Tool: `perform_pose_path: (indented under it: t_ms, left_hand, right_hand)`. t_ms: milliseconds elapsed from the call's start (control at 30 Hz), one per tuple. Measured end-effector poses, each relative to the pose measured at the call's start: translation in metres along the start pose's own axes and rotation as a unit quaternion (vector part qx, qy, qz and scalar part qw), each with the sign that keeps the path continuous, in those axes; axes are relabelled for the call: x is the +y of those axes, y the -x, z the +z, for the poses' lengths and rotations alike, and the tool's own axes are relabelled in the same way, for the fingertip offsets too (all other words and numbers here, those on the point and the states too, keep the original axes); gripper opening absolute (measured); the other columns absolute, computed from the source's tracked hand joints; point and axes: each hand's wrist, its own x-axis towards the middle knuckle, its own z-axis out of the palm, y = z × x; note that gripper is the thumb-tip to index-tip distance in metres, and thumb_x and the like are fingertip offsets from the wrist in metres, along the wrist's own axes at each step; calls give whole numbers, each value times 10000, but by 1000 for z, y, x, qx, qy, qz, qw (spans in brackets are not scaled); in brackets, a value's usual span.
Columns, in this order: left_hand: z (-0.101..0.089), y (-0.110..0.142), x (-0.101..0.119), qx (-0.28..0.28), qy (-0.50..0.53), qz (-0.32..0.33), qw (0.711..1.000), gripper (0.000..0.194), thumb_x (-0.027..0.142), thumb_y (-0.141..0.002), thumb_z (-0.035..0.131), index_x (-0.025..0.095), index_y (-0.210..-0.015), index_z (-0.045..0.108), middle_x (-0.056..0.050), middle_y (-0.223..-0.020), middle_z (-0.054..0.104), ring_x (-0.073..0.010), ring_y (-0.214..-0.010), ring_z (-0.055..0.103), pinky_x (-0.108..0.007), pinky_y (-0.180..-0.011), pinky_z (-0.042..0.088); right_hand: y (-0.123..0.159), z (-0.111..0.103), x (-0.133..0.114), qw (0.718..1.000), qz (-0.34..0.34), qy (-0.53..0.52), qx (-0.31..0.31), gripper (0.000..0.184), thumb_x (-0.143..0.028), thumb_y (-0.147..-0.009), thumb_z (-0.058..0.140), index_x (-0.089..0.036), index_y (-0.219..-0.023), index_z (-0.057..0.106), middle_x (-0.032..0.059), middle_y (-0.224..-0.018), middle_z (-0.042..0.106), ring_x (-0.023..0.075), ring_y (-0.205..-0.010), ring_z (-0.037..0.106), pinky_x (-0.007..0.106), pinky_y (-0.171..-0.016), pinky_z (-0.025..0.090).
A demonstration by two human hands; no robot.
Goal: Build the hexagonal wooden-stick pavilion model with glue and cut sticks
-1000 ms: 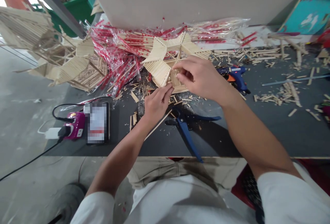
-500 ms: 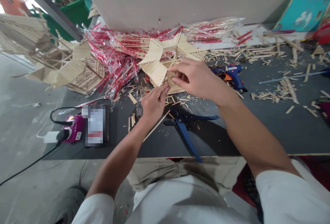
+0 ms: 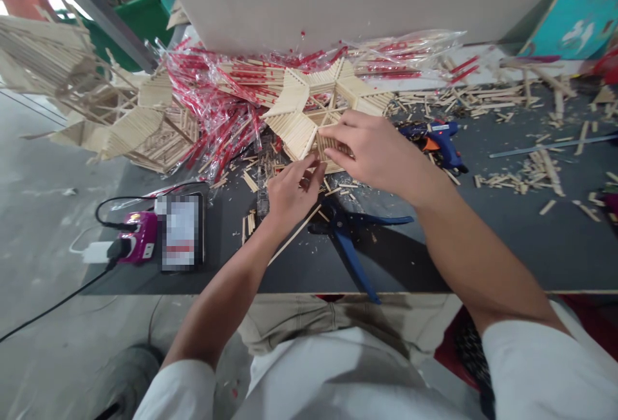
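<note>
On the tabletop [image 3: 483, 239], your left hand [image 3: 290, 191] and right hand [image 3: 381, 152] pinch a stick panel [image 3: 333, 143] against the star [image 3: 309, 104], mid-fitting; next calls for steady alignment.

even, fairly bright light falls from above and slightly far, with daylight showing at the far left corner. the dark surface [image 3: 506, 239] takes soft shadows: a broad one lies under the right forearm, beside the blue pliers [image 3: 355, 239]. the plastic wrappers [image 3: 226, 104] throw small glints. focus is sharp at centre; straight lines bow toward the edges. a phone screen [image 3: 181, 232] at near left is pixelated.
</note>
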Motion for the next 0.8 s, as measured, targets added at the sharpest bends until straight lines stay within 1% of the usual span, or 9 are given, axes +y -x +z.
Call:
perform_pose_path:
  t_ms: [67, 167, 233, 400, 533, 633, 700, 800]
  left_hand:
    - [1, 1, -2, -2, 2, 3, 1000, 198, 326, -966, 756, 198, -1114, 787, -22, -884, 832, -82, -583, 700, -205, -577, 515]
    - [2, 2, -5, 0, -20, 8, 1000, 168, 320, -977, 750, 207, -1091, 800, -17, -834, 822, -87, -613, 710, -209, -591, 495]
    - [3, 2, -7, -1, -32, 10, 999, 165, 330, -985, 741, 214, -1083, 805, -17, -821, 820, -92, -627, 718, -213, -594, 485]
    - [4, 4, -10, 1, -38, 11, 999, 176, 364, -1001, 717, 238, -1087, 806, -17, -869, 831, -101, -669, 740, -218, -613, 500]
    - [4, 4, -10, 10, -38, 28, 999, 140, 328, -989, 735, 230, -1067, 798, -18, -892, 834, -100, -692, 753, -203, -620, 516]
    - [3, 4, -8, 21, -30, 36, 999, 113, 300, -978, 750, 225, -1050, 794, -18, -909, 837, -101, -700, 764, -197, -630, 527]
    - [3, 3, -7, 29, -26, 40, 998, 96, 286, -969, 761, 220, -1030, 793, -16, -898, 836, -104, -705, 769, -195, -631, 527]
    - [2, 3, -5, 34, -17, 40, 998, 95, 265, -948, 784, 215, -1028, 785, -10, -887, 832, -97, -699, 762, -188, -625, 515]
  right_hand:
    - [0, 1, -1, 1000, 1, 19, -3, 291, -226, -1027, 537, -151, -1214, 748, 149, -1114, 678, 273, -942, 653, 416, -841, 506]
    - [0, 2, -1, 999, -3, 32, -2, 281, -232, -1044, 523, -167, -1170, 765, 131, -1090, 674, 250, -915, 650, 393, -806, 497]
    - [0, 2, -1, 1000, -8, 27, -3, 274, -240, -1053, 520, -174, -1130, 775, 122, -1087, 680, 239, -914, 651, 385, -802, 492]
    - [-1, 0, 2, 1000, -28, 4, -9, 264, -247, -1053, 528, -176, -998, 776, 103, -1033, 691, 236, -912, 652, 382, -796, 482]
    - [-2, -2, 2, 999, -33, -24, 5, 195, -235, -1024, 569, -185, -953, 743, 92, -1011, 687, 229, -883, 645, 382, -792, 482]
    - [-2, -1, 2, 999, -15, -42, 28, 96, -248, -994, 633, -202, -1000, 717, 84, -1023, 680, 235, -888, 638, 387, -804, 487]
    - [-3, 2, 2, 998, 9, -52, 44, 85, -251, -967, 680, -210, -1040, 698, 82, -1037, 676, 237, -889, 636, 393, -816, 494]
    - [-5, 7, 4, 993, 53, -65, 78, 72, -233, -933, 725, -207, -963, 665, 82, -1014, 668, 226, -836, 629, 403, -813, 505]
